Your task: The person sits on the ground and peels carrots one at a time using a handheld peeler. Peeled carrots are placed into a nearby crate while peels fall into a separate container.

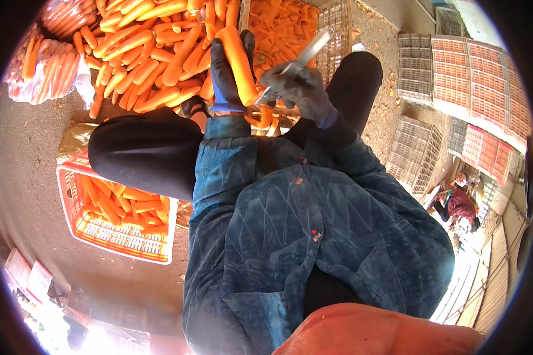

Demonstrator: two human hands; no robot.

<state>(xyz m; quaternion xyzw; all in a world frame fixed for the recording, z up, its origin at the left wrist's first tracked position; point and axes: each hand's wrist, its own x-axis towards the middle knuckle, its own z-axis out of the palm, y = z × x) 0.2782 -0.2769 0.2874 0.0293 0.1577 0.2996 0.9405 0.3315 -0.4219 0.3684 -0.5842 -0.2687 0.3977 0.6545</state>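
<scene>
My left hand (226, 75), in a dark glove with a blue cuff, holds a large carrot (237, 64) that slants from upper left to lower right. The carrot's surface looks smooth and bright. In my gloved right hand (296, 86) is a metal peeler (314, 46), blurred, its handle pointing up and its working end beside the carrot's lower end. Whether it touches the carrot I cannot tell. Below the hands hang or lie carrot peelings (266, 117). A heap of whole carrots (155, 53) spreads to the left of my left hand.
Beyond my right hand, a plastic crate (335, 31) holds piled peelings (284, 26). Bagged carrots (49, 73) lie at far left. By my left knee, a red-and-white crate (120, 235) contains carrots (124, 204). Stacked crates (471, 75) line the right side; another person (461, 205) sits farther off.
</scene>
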